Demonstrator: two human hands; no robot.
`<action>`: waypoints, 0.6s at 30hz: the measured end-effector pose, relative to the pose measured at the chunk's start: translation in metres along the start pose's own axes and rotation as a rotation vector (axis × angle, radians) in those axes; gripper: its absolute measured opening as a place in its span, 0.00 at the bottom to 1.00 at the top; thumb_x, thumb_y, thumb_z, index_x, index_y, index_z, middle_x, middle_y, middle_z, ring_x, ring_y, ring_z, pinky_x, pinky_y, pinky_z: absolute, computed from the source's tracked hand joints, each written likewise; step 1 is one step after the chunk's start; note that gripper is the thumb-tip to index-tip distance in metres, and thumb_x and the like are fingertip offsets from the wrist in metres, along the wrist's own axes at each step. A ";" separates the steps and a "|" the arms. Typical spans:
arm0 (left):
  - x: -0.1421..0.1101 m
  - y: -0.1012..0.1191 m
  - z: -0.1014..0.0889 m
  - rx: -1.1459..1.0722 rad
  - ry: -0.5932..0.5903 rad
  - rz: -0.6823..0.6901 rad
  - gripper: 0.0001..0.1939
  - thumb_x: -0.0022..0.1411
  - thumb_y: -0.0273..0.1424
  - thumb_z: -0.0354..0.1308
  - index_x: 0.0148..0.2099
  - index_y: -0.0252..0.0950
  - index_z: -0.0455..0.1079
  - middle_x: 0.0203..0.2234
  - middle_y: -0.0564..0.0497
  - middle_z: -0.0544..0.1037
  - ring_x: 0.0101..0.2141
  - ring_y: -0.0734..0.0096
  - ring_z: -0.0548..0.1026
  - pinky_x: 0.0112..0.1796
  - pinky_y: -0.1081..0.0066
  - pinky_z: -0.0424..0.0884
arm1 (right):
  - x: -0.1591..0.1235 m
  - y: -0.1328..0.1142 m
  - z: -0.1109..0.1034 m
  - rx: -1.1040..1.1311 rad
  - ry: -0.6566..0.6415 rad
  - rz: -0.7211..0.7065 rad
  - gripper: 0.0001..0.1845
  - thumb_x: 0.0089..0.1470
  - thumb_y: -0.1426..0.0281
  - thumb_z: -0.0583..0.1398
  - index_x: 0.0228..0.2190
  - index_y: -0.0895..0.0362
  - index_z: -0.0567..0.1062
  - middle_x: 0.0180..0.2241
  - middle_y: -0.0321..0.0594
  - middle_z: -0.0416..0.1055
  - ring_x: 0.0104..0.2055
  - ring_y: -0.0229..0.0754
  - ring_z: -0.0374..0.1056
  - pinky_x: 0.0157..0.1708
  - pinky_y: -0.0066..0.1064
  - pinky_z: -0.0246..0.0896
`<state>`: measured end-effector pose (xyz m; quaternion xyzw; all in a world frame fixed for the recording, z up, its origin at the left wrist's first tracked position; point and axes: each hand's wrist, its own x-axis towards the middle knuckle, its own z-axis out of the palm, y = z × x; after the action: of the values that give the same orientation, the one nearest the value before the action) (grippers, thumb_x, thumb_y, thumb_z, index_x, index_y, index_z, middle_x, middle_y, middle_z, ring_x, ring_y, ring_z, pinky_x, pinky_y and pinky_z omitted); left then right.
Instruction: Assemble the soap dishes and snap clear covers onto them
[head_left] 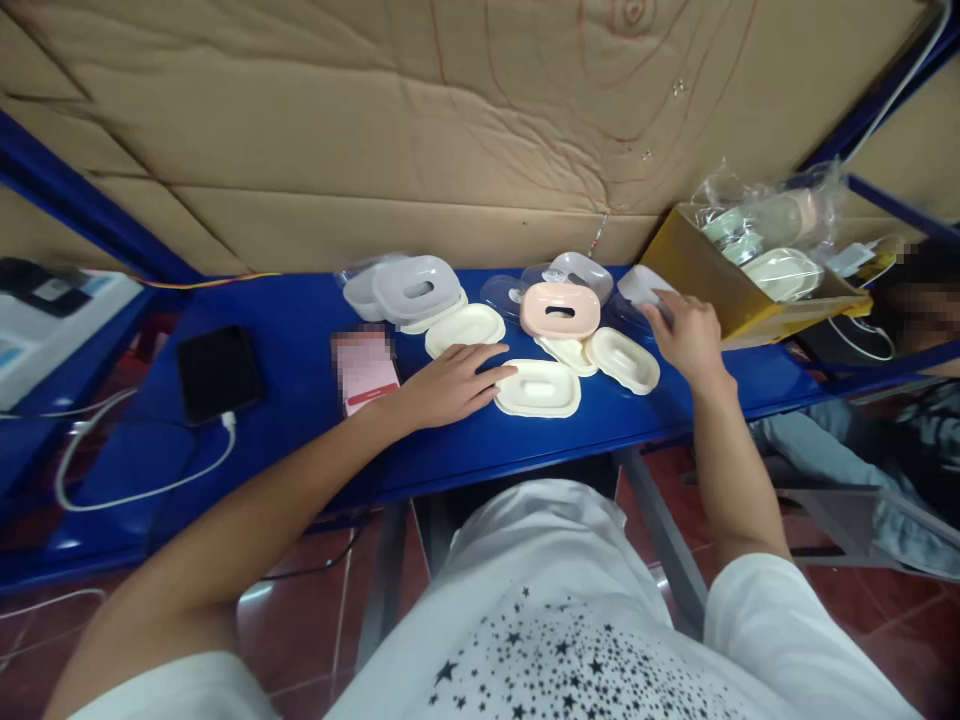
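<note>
My left hand (459, 387) lies with fingers stretched out, fingertips at the left edge of a cream oval plastic tray (538, 388). At the right, my right hand (688, 338) has its thumb and fingers at the edge of a light grey plastic piece (645, 284); its underside is hidden. Between the hands sits a peach oval cover (561, 298) with a slot in it. A cream tray (625, 362) lies just left of my right hand. Behind my left hand are another cream tray (466, 328) and a grey slotted cover (417, 288).
A cardboard box (694, 275) with wrapped plastic parts stands at the right. A pink box (366, 368) and a black device (217, 375) with a white cable lie left on the blue table (300, 300). Cardboard walls the back. Another person (840, 455) sits at the right.
</note>
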<state>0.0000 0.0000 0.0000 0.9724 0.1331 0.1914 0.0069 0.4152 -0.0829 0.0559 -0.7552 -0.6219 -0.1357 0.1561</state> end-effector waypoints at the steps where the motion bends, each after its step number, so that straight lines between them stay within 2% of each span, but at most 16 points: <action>1: 0.000 0.000 -0.001 -0.004 -0.002 0.010 0.20 0.82 0.31 0.51 0.68 0.38 0.75 0.68 0.33 0.73 0.66 0.43 0.74 0.62 0.43 0.74 | 0.009 0.002 0.002 -0.032 -0.012 0.001 0.33 0.75 0.51 0.50 0.64 0.59 0.78 0.56 0.62 0.81 0.60 0.68 0.76 0.62 0.58 0.66; 5: 0.000 0.002 -0.004 -0.054 -0.021 0.055 0.18 0.80 0.36 0.58 0.66 0.41 0.78 0.69 0.35 0.72 0.67 0.42 0.73 0.64 0.43 0.72 | 0.039 0.010 0.019 -0.063 -0.088 0.014 0.27 0.73 0.59 0.53 0.62 0.59 0.79 0.56 0.60 0.82 0.62 0.67 0.73 0.65 0.63 0.61; 8: 0.000 0.004 -0.004 -0.081 -0.039 0.058 0.23 0.73 0.46 0.68 0.62 0.39 0.80 0.68 0.34 0.73 0.66 0.39 0.72 0.65 0.40 0.69 | 0.040 0.006 0.026 0.016 0.016 -0.023 0.27 0.71 0.62 0.54 0.63 0.59 0.78 0.63 0.57 0.78 0.67 0.67 0.70 0.68 0.64 0.58; 11: -0.001 0.003 -0.004 -0.101 -0.036 0.049 0.24 0.69 0.49 0.72 0.57 0.38 0.81 0.64 0.35 0.76 0.64 0.40 0.74 0.66 0.41 0.67 | 0.023 -0.015 0.024 0.147 0.098 -0.124 0.26 0.74 0.61 0.53 0.62 0.57 0.79 0.64 0.53 0.78 0.67 0.63 0.71 0.68 0.60 0.58; 15: -0.001 0.000 -0.004 -0.151 0.001 0.022 0.18 0.68 0.48 0.71 0.50 0.39 0.82 0.60 0.38 0.80 0.62 0.44 0.76 0.66 0.43 0.66 | -0.002 -0.056 0.025 0.290 -0.050 -0.465 0.23 0.76 0.56 0.55 0.61 0.50 0.80 0.66 0.46 0.78 0.70 0.59 0.70 0.69 0.56 0.57; 18: -0.001 -0.002 -0.007 -0.140 0.003 0.019 0.16 0.71 0.47 0.68 0.45 0.39 0.81 0.58 0.39 0.81 0.60 0.46 0.77 0.65 0.44 0.66 | -0.010 -0.077 0.031 0.281 -0.089 -0.529 0.20 0.75 0.59 0.57 0.60 0.49 0.81 0.63 0.46 0.80 0.67 0.60 0.72 0.68 0.58 0.55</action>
<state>-0.0042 0.0011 0.0057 0.9705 0.1102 0.2016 0.0729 0.3383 -0.0660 0.0289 -0.5432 -0.8160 -0.0510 0.1909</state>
